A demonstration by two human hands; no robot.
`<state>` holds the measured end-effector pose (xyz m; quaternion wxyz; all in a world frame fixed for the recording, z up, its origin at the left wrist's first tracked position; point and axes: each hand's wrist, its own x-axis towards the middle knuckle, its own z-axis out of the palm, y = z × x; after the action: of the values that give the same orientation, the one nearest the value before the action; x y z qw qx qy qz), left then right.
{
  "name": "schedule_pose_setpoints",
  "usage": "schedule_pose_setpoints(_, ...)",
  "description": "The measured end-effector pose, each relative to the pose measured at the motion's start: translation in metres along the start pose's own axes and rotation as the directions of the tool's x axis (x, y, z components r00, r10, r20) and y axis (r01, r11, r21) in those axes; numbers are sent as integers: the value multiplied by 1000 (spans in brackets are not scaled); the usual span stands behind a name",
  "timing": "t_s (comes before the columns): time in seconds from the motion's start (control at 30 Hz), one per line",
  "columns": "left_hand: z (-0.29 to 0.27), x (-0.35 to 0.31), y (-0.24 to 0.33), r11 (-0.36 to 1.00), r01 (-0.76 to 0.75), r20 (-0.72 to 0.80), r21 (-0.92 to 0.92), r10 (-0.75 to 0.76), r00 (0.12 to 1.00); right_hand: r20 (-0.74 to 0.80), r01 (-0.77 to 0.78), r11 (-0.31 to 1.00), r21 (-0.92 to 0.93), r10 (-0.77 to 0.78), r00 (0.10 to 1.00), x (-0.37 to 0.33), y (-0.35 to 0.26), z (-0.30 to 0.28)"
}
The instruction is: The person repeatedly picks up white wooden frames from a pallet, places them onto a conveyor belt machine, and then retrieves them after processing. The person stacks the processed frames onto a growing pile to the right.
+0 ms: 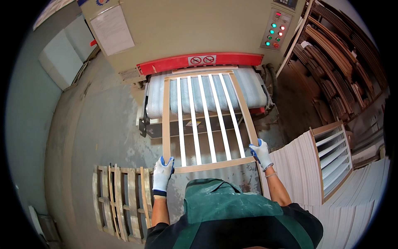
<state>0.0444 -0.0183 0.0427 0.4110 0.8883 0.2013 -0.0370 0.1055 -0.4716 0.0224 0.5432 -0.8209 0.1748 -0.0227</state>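
Note:
A rectangular slatted frame, with brown edges and several white slats, is held out in front of me. Its far end rests on the belt of a conveyor, just below a red guard bar. My left hand, in a white and blue work glove, grips the near left corner. My right hand, gloved the same way and with a bracelet at the wrist, grips the frame's right side close to the near corner. The fingers under the frame are partly hidden.
A large beige machine with a red guard bar and a lit button panel stands ahead. A wooden pallet lies at left. To the right are a tall stack of white panels, another slatted frame and racked brown boards.

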Motion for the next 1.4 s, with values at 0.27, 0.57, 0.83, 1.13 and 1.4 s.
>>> schedule_pose_setpoints(0.27, 3, 26, 28, 968, -6, -3, -252, 5, 1000, -43, 77, 971, -225, -88, 995, 33, -5, 9)
schedule_pose_setpoints(0.57, 36, 84, 7, 901, -52, 1, -431, 58, 998, -17, 39, 980, -196, -43, 999, 52, -7, 10)
schedule_pose_setpoints(0.83, 38, 139, 9, 885, -31, 134, -464, 105, 985, -381, 99, 841, -532, -342, 859, -21, 29, -96)
schedule_pose_setpoints(1.13, 7, 141, 47, 945, -316, -206, 78, 326, 923, -791, -788, 206, -580, 90, 605, -126, 66, -293)
schedule_pose_setpoints(1.4, 128, -15, 220, 839, -447, 323, -311, 536, 780, -695, -653, 338, -678, -6, 719, -146, 83, -274)
